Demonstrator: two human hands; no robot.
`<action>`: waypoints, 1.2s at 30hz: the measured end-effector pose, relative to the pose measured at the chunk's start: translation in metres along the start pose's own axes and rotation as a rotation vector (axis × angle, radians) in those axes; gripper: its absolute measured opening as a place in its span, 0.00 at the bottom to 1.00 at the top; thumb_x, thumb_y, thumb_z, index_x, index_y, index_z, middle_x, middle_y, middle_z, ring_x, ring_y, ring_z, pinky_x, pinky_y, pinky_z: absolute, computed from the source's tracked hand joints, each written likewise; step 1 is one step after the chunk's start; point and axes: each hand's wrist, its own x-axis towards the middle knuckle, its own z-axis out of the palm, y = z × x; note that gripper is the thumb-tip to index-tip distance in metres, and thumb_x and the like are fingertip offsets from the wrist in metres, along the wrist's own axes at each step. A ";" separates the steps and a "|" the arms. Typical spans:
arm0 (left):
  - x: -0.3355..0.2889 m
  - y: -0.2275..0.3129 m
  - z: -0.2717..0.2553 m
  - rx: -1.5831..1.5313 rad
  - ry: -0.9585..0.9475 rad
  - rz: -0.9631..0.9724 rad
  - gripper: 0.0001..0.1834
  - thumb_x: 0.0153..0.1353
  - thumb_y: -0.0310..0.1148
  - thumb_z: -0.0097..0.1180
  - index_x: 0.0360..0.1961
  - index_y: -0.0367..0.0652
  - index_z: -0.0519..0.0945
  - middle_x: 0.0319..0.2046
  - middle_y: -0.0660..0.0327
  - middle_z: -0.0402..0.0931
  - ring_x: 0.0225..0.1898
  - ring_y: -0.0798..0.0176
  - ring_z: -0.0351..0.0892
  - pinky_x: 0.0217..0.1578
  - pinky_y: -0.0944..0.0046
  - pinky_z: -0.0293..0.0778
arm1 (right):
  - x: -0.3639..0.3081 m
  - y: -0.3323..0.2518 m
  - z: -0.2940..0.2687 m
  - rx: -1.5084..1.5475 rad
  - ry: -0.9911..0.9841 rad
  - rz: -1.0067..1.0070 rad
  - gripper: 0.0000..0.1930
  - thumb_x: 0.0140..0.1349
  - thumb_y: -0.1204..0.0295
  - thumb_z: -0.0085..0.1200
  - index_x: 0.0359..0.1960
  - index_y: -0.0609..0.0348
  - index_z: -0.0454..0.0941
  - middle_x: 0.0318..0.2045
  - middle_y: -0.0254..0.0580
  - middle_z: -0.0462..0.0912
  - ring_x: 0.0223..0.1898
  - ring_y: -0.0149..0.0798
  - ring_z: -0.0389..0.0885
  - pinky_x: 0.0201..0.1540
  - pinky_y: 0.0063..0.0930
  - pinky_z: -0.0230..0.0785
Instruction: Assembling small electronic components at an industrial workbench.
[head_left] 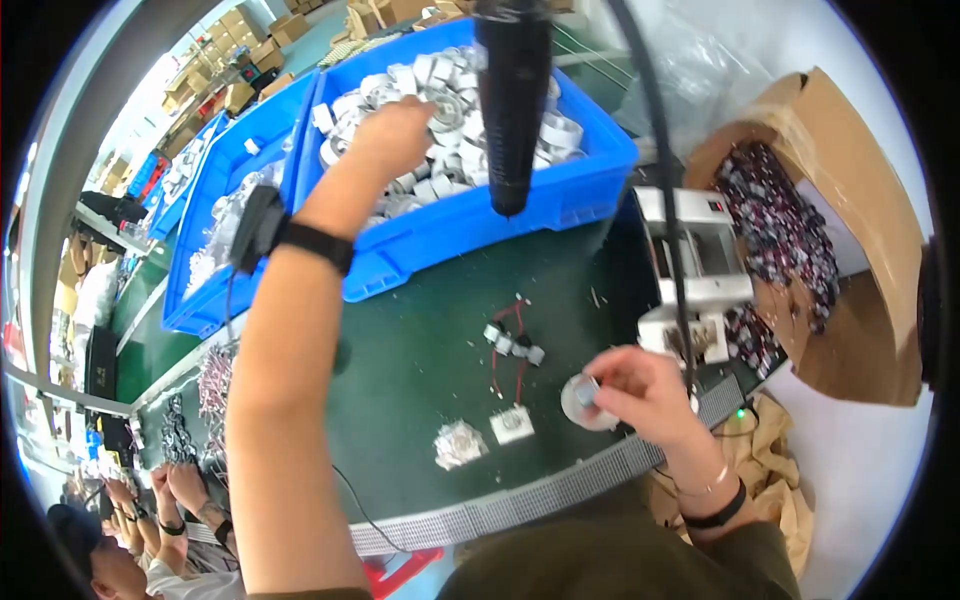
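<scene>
My left hand [392,138] reaches into a blue bin [400,262] heaped with white ring-shaped plastic parts [445,185]. Its fingers are bent together among the rings, and whatever they grip is hidden. Over the front edge of the green table, my right hand [645,392] pinches a round, translucent white plastic part [580,405] with a small grey piece at its middle. Left of that hand lie a small white square part [512,425], a little heap of clear and white bits [460,444], and several small silvery components with red and black wires [515,345].
A black cylindrical tool [512,110] hangs over the bin. At right stand a white and metal machine [700,250] and a cardboard box [865,230] with many small wired parts. Another blue bin [195,310] stands left. Co-workers' hands [180,490] work at lower left.
</scene>
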 end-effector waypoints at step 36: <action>-0.216 0.251 0.033 -1.120 0.241 -0.041 0.29 0.43 0.30 0.69 0.48 0.41 0.71 0.49 0.52 0.74 0.55 0.46 0.71 0.53 0.53 0.66 | -0.043 0.009 -0.027 -0.198 0.178 -0.289 0.15 0.53 0.85 0.58 0.44 0.68 0.73 0.41 0.43 0.78 0.41 0.30 0.77 0.45 0.24 0.73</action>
